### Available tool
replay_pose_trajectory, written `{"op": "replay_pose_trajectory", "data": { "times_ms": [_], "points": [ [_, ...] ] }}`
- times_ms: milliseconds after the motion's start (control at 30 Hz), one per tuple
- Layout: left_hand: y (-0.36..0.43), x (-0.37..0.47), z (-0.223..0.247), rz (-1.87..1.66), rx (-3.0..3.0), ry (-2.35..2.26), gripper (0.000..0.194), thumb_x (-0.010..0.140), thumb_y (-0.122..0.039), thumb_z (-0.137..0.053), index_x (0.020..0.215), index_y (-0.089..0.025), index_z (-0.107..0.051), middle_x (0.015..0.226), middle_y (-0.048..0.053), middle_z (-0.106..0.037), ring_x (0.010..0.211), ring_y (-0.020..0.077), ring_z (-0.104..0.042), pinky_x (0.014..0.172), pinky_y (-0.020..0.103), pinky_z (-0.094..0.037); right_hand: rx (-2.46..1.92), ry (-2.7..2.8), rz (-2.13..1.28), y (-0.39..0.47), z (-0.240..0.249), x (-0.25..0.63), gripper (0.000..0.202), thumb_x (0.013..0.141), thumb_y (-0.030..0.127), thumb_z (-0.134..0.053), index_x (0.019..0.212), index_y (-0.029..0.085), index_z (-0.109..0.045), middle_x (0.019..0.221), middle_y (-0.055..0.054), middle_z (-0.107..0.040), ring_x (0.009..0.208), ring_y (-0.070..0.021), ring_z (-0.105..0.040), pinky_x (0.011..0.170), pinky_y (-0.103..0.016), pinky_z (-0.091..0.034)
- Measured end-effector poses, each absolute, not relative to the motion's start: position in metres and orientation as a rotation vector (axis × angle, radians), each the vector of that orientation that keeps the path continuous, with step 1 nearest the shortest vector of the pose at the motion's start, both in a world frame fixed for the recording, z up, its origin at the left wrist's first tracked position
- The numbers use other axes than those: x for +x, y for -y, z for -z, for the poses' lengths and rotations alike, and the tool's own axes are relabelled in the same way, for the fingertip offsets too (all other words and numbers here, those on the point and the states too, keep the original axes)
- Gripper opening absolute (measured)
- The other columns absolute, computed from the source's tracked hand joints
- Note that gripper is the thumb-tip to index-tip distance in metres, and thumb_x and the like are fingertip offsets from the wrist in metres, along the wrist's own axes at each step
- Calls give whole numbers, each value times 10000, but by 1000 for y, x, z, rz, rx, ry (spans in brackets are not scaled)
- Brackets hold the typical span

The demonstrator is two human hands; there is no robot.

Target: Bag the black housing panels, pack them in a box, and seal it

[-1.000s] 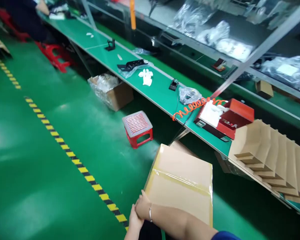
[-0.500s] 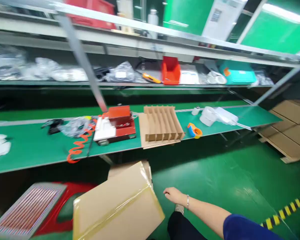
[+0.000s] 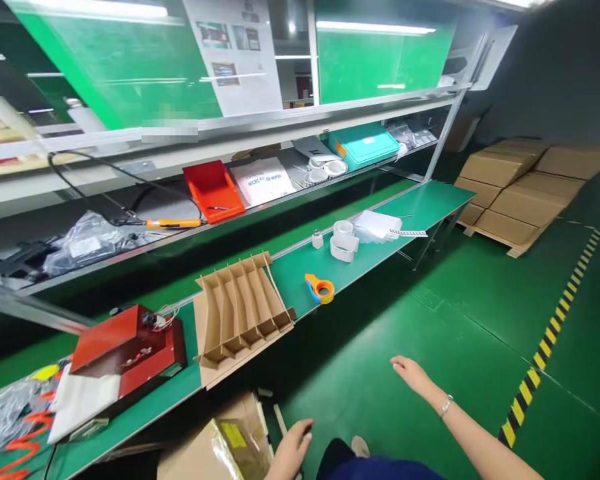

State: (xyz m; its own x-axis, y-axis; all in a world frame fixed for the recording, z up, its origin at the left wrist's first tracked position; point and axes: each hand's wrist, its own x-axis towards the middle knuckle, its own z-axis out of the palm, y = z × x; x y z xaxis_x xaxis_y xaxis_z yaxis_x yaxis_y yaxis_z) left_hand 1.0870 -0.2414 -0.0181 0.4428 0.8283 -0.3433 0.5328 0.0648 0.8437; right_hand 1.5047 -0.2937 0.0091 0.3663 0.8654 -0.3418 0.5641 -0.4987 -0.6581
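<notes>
My left hand [image 3: 293, 449] is low in the view, just right of a taped cardboard box [image 3: 200, 450] on the floor. Its fingers are apart and nothing is in them. Over the green floor, my right hand [image 3: 410, 373] hangs free with loosely bent fingers, a bracelet on the wrist and no object held. Nearest on the bench are a cardboard divider [image 3: 240, 307] with several slots and an orange and blue tape dispenser [image 3: 321, 289].
The green bench [image 3: 300, 267] also bears a red machine [image 3: 150, 360], white rolls [image 3: 344, 247] and a small bottle [image 3: 317, 239]. An orange bin [image 3: 214, 192] and a teal box [image 3: 365, 145] sit on the shelf above. Stacked cartons [image 3: 515, 193] stand at the right.
My view has swung right and closer to the bench. My left hand has come into view beside the floor box, now at the lower edge; my right hand stays empty.
</notes>
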Motion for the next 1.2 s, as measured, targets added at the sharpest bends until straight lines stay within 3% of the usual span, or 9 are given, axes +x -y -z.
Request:
{"op": "replay_pose_trajectory", "data": {
  "times_ms": [133, 300, 533, 700, 833, 933, 1033, 1100, 1200],
  "points": [
    [212, 1131, 12, -174, 1733, -1088, 356, 667, -675, -538, 915, -490, -715, 1076, 65, -745, 1116, 342, -681, 1044, 488, -495, -2078, 1317, -913, 234, -22, 1516, 391, 830, 245, -458, 1065, 128, -748, 1106, -133, -741, 1055, -264, -692, 966, -378, -517],
    [144, 1158, -18, -276, 1736, -1173, 377, 653, -720, -526, 878, -476, -706, 1029, 101, -742, 1071, 387, -691, 1010, 537, -502, -1967, 1389, -812, 119, -54, 1546, 381, 872, 208, -457, 1140, 126, -714, 1132, -119, -732, 1052, -235, -686, 987, -368, -507],
    [13, 1223, -101, -456, 1737, -1158, 303, 729, -402, -658, 994, -273, -731, 1111, 121, -729, 1115, 339, -666, 1096, 546, -427, -1915, 1403, -709, -39, -99, 1575, 323, 868, 148, -529, 1144, 135, -697, 1196, -132, -697, 1106, -233, -660, 1019, -378, -491],
    [-57, 1286, -142, -451, 1762, -1112, 297, 714, -258, -705, 1008, -258, -749, 1118, 81, -748, 1106, 303, -662, 1104, 482, -414, -2008, 1274, -593, -103, -109, 1624, 394, 924, 165, -468, 1295, 140, -600, 1335, -156, -605, 1226, -246, -578, 1055, -387, -451],
    [-103, 1359, -156, -454, 1788, -1099, 286, 767, -246, -684, 1045, -243, -748, 1148, 82, -739, 1125, 292, -654, 1095, 451, -425, -2129, 1235, -577, -148, -106, 1688, 428, 989, 277, -447, 1360, 77, -521, 1363, -218, -563, 1261, -269, -537, 1023, -378, -446],
    [-139, 1430, -163, -484, 1796, -1140, 284, 801, -246, -664, 1076, -237, -736, 1169, 81, -730, 1125, 274, -650, 1091, 417, -430, -2180, 1340, -649, -180, -96, 1720, 449, 978, 380, -515, 1299, 70, -571, 1271, -218, -623, 1180, -282, -594, 935, -371, -479],
    [-177, 1504, -162, -469, 1805, -1193, 321, 824, -219, -643, 1138, -220, -711, 1185, 82, -723, 1134, 262, -645, 1069, 392, -445, -2182, 1505, -725, -196, -85, 1735, 293, 976, 315, -507, 1063, 107, -695, 1053, -174, -711, 1024, -270, -660, 850, -336, -486],
    [-200, 1545, -155, -430, 1802, -1246, 366, 847, -202, -615, 1208, -197, -677, 1198, 95, -715, 1145, 263, -638, 1046, 388, -454, -2141, 1616, -742, -197, -80, 1741, 304, 991, 257, -444, 978, 131, -721, 1004, -161, -722, 1002, -261, -664, 830, -308, -476],
    [-225, 1589, -141, -356, 1773, -1353, 433, 904, -240, -566, 1330, -165, -595, 1100, 116, -732, 1098, 277, -651, 1001, 397, -464, -2018, 1770, -749, -187, -77, 1749, 327, 992, 218, -411, 1122, 160, -706, 1115, -148, -709, 1077, -258, -636, 876, -306, -468]
  ]
}}
